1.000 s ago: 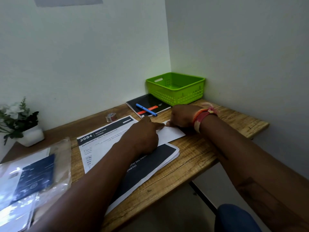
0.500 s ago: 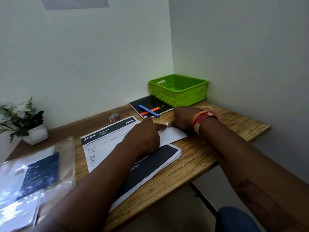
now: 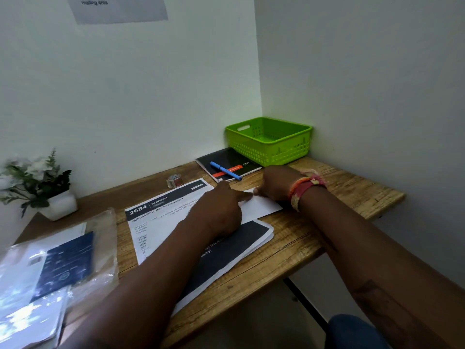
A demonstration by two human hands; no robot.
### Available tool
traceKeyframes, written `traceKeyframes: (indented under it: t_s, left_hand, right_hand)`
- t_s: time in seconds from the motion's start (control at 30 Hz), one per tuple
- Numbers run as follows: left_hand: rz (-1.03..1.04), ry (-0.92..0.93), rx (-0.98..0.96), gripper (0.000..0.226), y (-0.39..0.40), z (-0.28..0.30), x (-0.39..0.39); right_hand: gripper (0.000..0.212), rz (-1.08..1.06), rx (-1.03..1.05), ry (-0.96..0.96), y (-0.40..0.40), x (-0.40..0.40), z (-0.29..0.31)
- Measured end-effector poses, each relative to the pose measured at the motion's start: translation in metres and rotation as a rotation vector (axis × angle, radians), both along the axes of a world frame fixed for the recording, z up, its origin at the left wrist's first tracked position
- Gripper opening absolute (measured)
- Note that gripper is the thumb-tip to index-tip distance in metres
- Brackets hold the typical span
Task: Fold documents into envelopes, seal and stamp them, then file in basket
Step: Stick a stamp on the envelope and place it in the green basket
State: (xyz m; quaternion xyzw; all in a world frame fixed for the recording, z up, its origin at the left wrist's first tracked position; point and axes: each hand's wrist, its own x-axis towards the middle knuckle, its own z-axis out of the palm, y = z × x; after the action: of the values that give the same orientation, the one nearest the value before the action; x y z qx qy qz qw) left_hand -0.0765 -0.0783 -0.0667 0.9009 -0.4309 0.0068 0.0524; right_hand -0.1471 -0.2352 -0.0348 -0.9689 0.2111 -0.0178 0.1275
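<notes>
Both hands pressing white paper (image 3: pixel 261 206) on desk (image 3: pixel 352 190): left hand (image 3: pixel 219 212) forefinger extended; right hand (image 3: pixel 275 183) grip unclear. Green basket (image 3: pixel 270 144) at 1 o'clock.

- Left hand (image 3: pixel 218 213) lies knuckles up, forefinger stretched out toward the right hand.
- Right hand (image 3: pixel 276 183) lies low, fingers bent and tips pressed down; whether they pinch anything is hidden.
- Both forearms reach forward, fingertips nearly meeting.

**Hidden, cropped, blurred**

Left hand (image 3: pixel 216 212) covers the middle of the printed document (image 3: pixel 161 222), text unreadable beneath. Right hand (image 3: pixel 276 183) hides its own fingers. Wall notice (image 3: pixel 120 8) cut off at the top. Plastic packet (image 3: pixel 50 268) glares, blurred, cropped left.
</notes>
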Motion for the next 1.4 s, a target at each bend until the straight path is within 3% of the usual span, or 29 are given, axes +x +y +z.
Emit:
traceKeyframes:
  t_s: [0.2, 0.37, 0.5, 0.57, 0.67, 0.73, 0.83, 0.9, 1.0, 1.07, 1.13, 1.27, 1.4]
  left_hand:
    - [0.057, 0.043, -0.015, 0.055, -0.004, -0.001, 0.007]
    - [0.047, -0.060, -0.149, 0.040, 0.008, -0.004, 0.003]
    - [0.155, -0.208, -0.170, 0.057, 0.025, -0.007, 0.004]
    - [0.247, -0.161, -0.150, 0.059, 0.028, -0.006, 0.007]
    - [0.270, -0.003, -0.321, 0.035, 0.028, -0.004, 0.013]
    - [0.265, 0.066, -0.442, 0.020, 0.030, -0.004, 0.015]
    - [0.204, 0.102, -0.552, 0.017, 0.031, -0.004, 0.016]
    - [0.133, 0.092, -0.636, 0.013, 0.033, -0.001, 0.015]
    - [0.100, -0.085, -0.681, 0.010, 0.040, 0.008, 0.014]
    - [0.219, -0.268, -0.685, 0.018, 0.051, 0.014, 0.016]
    - [0.355, -0.331, -0.760, 0.032, 0.066, 0.016, 0.019]
    - [0.505, 0.094, -1.053, 0.053, 0.092, 0.014, 0.022]
    - [0.476, 0.465, -1.199, 0.011, 0.108, 0.010, 0.027]
  right_hand:
    - [0.044, -0.030, 0.135, -0.055, -0.010, -0.006, -0.003]
    - [0.033, -0.129, 0.217, -0.241, -0.010, -0.008, -0.011]
    - [0.022, -0.097, 0.329, -0.299, -0.013, -0.018, -0.013]
    - [0.022, -0.084, 0.351, -0.295, -0.012, -0.019, -0.013]
    - [0.024, -0.055, 0.413, -0.285, -0.013, -0.017, -0.015]
    - [0.034, -0.031, 0.454, -0.267, -0.013, -0.017, -0.014]
    - [0.051, -0.033, 0.523, -0.266, -0.016, -0.014, -0.012]
    - [0.049, -0.030, 0.632, -0.313, -0.020, -0.015, -0.014]
    - [0.032, 0.014, 0.973, -0.467, -0.027, -0.020, -0.027]
    - [0.028, 0.040, 1.209, -0.606, -0.033, -0.024, -0.034]
    - [0.031, 0.073, 1.334, -0.702, -0.039, -0.026, -0.039]
    - [0.030, 0.085, 1.374, -0.761, -0.042, -0.026, -0.040]
    - [0.020, 0.040, 1.351, -0.828, -0.042, -0.022, -0.042]
